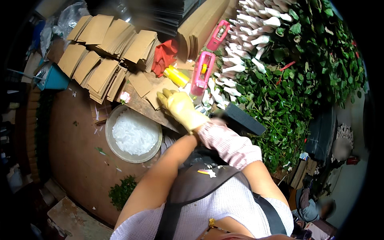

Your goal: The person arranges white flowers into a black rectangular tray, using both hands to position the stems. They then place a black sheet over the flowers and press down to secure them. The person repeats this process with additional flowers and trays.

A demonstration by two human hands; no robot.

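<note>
My right hand (180, 110), in a pale yellow glove below a pink striped sleeve, reaches over loose cardboard pieces (140, 83) at the front of the wooden bench (132, 108), its fingers apart and slightly curved. My left forearm (164, 164) rises to meet the right wrist; the left hand is hidden there. Just beyond the glove lie a yellow cylinder (176, 76), a crumpled red item (162, 56) and two pink tape dispensers (199, 80) (218, 34). A pink rose (125, 97) is left of the glove. A dark oblong object (244, 119) lies right of my wrist.
Cardboard stacks (96, 56) cover the back left, above a round tub (134, 132) of white pieces. Dense leafy stems (280, 96) with white-wrapped heads (260, 40) fill the right. A teal bin (50, 78) stands far left. Another person (316, 208) is at the lower right.
</note>
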